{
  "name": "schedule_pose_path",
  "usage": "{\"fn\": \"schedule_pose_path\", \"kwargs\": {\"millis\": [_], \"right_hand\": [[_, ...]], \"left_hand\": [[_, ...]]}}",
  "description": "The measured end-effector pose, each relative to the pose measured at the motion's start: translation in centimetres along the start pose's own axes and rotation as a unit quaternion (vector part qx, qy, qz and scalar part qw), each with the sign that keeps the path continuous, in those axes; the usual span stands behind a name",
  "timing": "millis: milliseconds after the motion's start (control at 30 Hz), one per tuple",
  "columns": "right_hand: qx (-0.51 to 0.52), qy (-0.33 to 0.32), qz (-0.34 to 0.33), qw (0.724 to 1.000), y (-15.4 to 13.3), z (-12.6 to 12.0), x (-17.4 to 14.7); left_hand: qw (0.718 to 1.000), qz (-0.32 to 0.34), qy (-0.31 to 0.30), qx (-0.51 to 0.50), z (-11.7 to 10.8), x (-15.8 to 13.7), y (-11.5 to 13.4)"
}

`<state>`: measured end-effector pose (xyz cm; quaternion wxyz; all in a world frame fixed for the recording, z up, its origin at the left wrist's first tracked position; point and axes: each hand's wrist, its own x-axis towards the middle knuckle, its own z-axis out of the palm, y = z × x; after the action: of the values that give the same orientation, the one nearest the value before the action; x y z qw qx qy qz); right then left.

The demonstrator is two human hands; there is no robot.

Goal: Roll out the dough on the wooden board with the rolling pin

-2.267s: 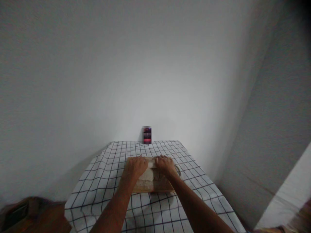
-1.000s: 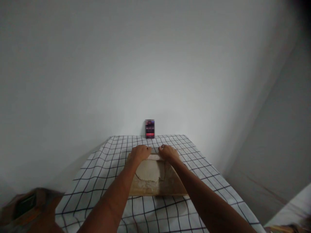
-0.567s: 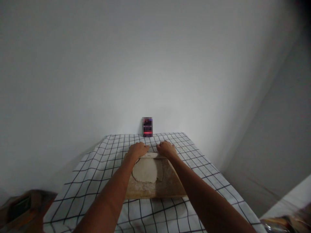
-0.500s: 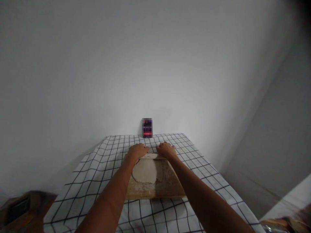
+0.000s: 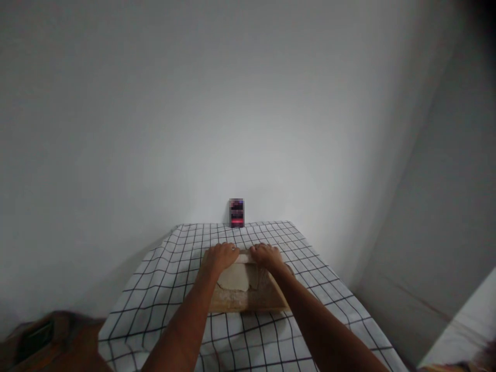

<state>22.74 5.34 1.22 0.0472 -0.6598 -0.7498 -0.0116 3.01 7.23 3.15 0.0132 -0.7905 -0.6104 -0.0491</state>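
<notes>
A pale rolling pin (image 5: 245, 258) was covered at its two ends by the left hand (image 5: 222, 256) and the right hand (image 5: 267, 255); whether the fingers were closed around it could not be told. A flat sheet of dough (image 5: 235, 278) was seen between the forearms, spread on a wooden board (image 5: 251, 301). The board was set on a checked cloth (image 5: 232, 343), and a blurred dark object (image 5: 237, 213) was stood upright near the wall (image 5: 248, 113).

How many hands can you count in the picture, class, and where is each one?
2. The left hand is over the left part of the pale roller; the right hand is over its right part. No others show.
</notes>
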Motion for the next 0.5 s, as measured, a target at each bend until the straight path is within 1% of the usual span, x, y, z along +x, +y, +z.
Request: {"fn": "schedule_pose_path", "kwargs": {"millis": [100,200,300,400,500], "right_hand": [[-0.024,0.007,-0.038,0.999,0.0,0.0,-1.2],[-0.041,0.033,-0.060,0.997,-0.1,0.2,-2.1],[-0.054,0.047,-0.064,0.995,-0.3,0.4,-2.7],[-0.055,0.045,-0.065,0.995,-0.4,0.4,-2.9],[-0.050,0.036,-0.054,0.997,-0.4,0.3,-2.7]], "left_hand": [[1.000,0.009,0.012,0.008,0.1,-1.2,0.1],[0.999,0.012,0.031,0.001,0.1,-2.3,0.3],[0.998,0.018,0.055,-0.002,-0.2,-3.2,0.7],[0.998,0.014,0.053,-0.003,-0.5,-3.8,0.9],[0.999,0.016,0.050,-0.001,-0.4,-3.6,0.9]]}}
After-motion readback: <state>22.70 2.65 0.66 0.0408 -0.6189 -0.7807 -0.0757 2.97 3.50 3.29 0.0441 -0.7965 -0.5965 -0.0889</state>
